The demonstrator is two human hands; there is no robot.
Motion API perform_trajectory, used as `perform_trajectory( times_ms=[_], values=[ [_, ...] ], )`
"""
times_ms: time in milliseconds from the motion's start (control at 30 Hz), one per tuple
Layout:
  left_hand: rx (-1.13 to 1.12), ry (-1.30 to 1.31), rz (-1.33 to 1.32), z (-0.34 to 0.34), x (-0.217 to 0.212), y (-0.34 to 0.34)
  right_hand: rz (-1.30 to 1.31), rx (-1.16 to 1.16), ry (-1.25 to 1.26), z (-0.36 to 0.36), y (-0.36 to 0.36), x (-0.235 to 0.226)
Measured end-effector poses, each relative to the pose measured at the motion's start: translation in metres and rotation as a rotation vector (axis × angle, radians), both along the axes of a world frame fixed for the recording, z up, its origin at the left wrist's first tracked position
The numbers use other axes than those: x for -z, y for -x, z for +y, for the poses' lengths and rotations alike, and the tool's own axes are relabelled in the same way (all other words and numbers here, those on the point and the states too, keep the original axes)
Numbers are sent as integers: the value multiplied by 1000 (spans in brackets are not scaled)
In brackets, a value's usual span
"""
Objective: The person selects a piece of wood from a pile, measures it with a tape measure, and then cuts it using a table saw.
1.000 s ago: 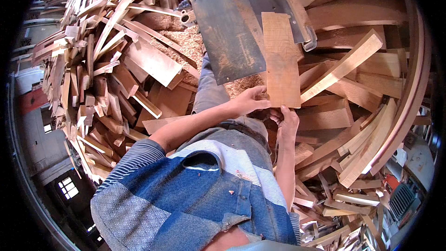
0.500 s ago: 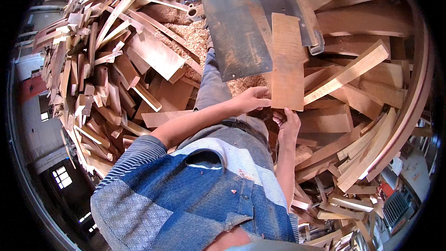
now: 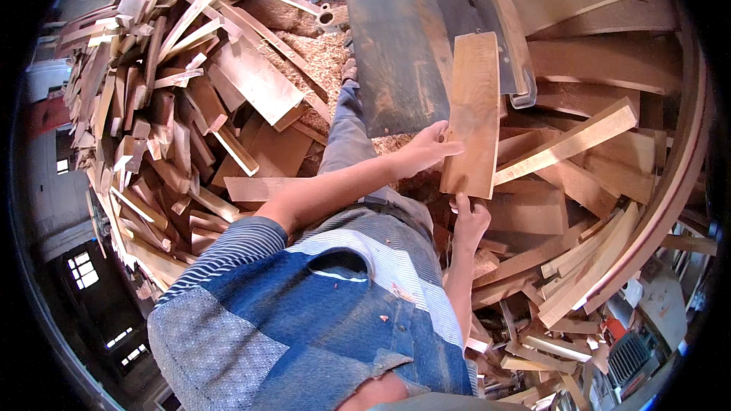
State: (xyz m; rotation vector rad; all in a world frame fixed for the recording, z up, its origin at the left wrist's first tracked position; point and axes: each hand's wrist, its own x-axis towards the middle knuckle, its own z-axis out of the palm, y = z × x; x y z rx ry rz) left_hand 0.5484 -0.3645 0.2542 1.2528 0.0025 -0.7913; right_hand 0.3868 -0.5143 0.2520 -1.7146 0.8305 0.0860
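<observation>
A flat wooden board (image 3: 474,118) stretches away from me, its far end over the metal bed of a machine (image 3: 400,46). At the board's near end my right hand (image 3: 470,221) is closed, gripping the edge between thumb and fingers. My left hand (image 3: 428,151) reaches the board's left edge with fingers stretched out and thumb apart; its fingertips touch the wood. The board's underside is hidden.
A tall heap of offcuts (image 3: 183,99) rises on the left, beside wood shavings (image 3: 312,53). Wider planks (image 3: 601,61) and a slanting wood strip (image 3: 567,141) lie on the right. A curved rim (image 3: 670,221) bounds that side.
The board has come slightly nearer and tilted a little, with my right hand lower. My left hand has moved up and onto the board's left edge, its fingers straighter.
</observation>
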Motion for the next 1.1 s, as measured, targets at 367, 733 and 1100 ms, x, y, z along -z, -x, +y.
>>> perform_trajectory(
  times_ms=[367,733,1100],
  values=[
    [-58,-50,80,-7,-21,11,-473,-412,905,20,-15,-31],
    [-290,213,578,46,-6,7,-271,-189,468,-4,-27,-53],
    [-398,166,767,37,10,5,-59,-135,-34,10,-27,-37]
  ],
)
